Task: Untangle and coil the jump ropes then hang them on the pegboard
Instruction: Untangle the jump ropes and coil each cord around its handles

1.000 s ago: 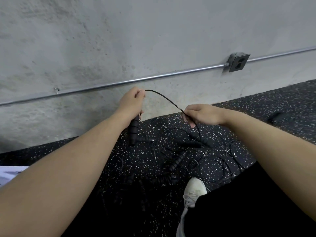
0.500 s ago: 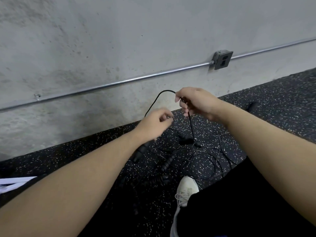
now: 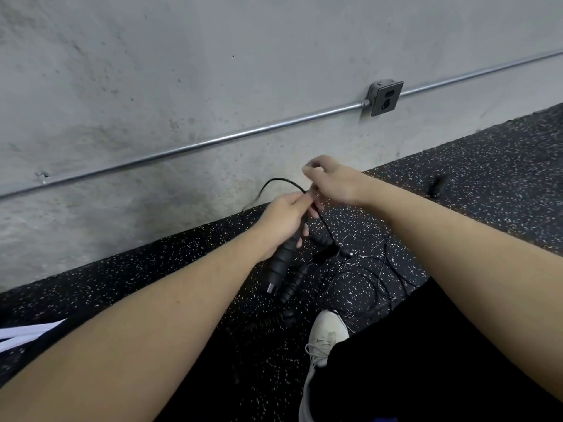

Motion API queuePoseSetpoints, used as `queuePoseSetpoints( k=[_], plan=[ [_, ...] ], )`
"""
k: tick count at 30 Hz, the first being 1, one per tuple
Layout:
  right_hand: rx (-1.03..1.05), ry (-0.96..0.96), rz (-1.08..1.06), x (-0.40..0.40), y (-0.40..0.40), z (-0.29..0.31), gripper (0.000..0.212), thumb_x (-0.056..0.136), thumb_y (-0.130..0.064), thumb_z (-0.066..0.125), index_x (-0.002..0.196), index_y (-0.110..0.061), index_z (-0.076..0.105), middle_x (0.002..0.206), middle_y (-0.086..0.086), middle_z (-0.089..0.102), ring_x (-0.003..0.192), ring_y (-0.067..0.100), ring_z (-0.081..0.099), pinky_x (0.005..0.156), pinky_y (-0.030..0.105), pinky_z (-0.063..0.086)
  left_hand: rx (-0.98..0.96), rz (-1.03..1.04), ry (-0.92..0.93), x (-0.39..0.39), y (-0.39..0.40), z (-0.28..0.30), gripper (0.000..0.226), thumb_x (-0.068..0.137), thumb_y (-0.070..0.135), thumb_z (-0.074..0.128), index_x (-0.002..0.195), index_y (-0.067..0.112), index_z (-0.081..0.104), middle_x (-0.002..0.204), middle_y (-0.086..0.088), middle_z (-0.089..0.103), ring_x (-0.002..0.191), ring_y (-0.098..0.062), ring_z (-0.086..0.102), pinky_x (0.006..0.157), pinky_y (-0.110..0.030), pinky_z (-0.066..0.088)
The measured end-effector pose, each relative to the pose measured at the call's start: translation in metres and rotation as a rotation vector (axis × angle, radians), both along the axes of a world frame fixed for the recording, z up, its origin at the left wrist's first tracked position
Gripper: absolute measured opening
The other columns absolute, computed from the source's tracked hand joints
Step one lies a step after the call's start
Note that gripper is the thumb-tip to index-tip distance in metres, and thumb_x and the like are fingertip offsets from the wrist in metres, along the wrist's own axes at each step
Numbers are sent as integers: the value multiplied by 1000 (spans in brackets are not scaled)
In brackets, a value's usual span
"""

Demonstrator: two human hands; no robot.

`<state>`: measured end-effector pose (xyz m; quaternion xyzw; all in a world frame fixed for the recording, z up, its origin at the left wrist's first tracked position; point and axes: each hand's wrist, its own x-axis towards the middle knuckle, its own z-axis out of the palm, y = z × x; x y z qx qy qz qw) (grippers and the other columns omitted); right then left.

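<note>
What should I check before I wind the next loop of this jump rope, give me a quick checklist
1. Left hand grips the black handle: ok.
2. Cord loop arcs free above the left hand, no knot visible in it: ok.
3. Right hand has the cord: cannot tell, its fingers are blurred.
4. Trailing cord free of the tangled ropes on the floor: not ok, thin cords still cross there.
5. Other handles clear of the one in hand: not ok, one lies right beside it.
6. Pegboard within reach: cannot tell, none in view.
</note>
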<state>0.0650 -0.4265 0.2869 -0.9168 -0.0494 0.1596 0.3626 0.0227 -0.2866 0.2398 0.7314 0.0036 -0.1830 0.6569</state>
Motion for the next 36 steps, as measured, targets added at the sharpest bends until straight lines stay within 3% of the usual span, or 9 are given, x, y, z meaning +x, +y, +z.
queuePoseSetpoints(
  k=[3, 6, 12, 18, 23, 26, 28, 32, 36],
  plan=[
    [-288, 115, 252, -1, -13, 1, 40, 107, -28, 38, 147, -22, 40, 128, 6, 58, 106, 21, 55, 88, 30, 37, -194, 132, 103, 8, 3, 7, 28, 107, 31, 51, 91, 11, 63, 78, -2, 61, 45, -13, 49, 37, -22, 39],
    [-314, 281, 408, -3, -24, 4, 35, 104, -19, 46, 138, -29, 49, 133, -2, 57, 124, 20, 52, 106, 37, 37, -372, 210, 187, 16, 6, 13, 28, 107, 29, 50, 90, 11, 63, 72, -2, 58, 47, -12, 49, 37, -20, 39],
    [-172, 152, 329, 2, -33, 5, 16, 105, -26, 51, 105, -23, 66, 101, 1, 73, 100, 22, 67, 100, 42, 47, -554, 332, 228, 27, 9, 16, 27, 107, 30, 50, 95, 11, 63, 82, -4, 55, 48, -11, 49, 37, -21, 41],
    [117, 89, 156, 1, -20, 5, 22, 106, -16, 47, 98, -12, 66, 74, 10, 66, 71, 24, 66, 72, 39, 61, -218, 216, 92, 19, 5, 3, 39, 105, 52, 45, 106, 19, 65, 82, 1, 58, 50, -11, 50, 45, -26, 43],
    [373, 16, -16, 0, -14, 13, 21, 102, -15, 49, 97, -8, 67, 64, 4, 62, 55, 19, 60, 46, 28, 52, 20, -109, 17, -2, -14, -15, 39, 108, 32, 29, 100, 17, 64, 77, -8, 59, 46, -16, 50, 46, -29, 44],
    [521, 6, -147, 6, -17, 16, 21, 100, -16, 49, 93, -12, 69, 66, 1, 62, 58, 17, 63, 46, 25, 49, 154, -284, -108, -11, -18, -27, 32, 107, 27, 39, 97, 33, 68, 94, -4, 67, 48, -16, 48, 43, -30, 43],
    [610, 39, -231, 9, -19, 16, 21, 100, -17, 48, 92, -14, 67, 65, -1, 61, 57, 16, 63, 47, 25, 49, 278, -351, -184, -15, -19, -32, 14, 104, 30, 53, 102, 32, 67, 89, 6, 66, 46, -13, 48, 44, -31, 44],
    [707, 201, -302, 12, -24, 12, 29, 107, -29, 39, 103, -14, 64, 72, 2, 66, 61, 16, 65, 51, 27, 55, 350, -274, -206, -10, -23, -35, 28, 107, 35, 47, 92, 24, 68, 81, 4, 61, 47, -14, 50, 43, -30, 44],
    [377, 238, -221, 12, -34, 4, 33, 108, -32, 35, 129, -14, 55, 104, 11, 69, 80, 22, 64, 71, 38, 59, 135, -132, -53, -1, -23, -29, 32, 109, 30, 47, 91, 12, 66, 83, -4, 57, 46, -16, 47, 37, -26, 38]
  ],
)
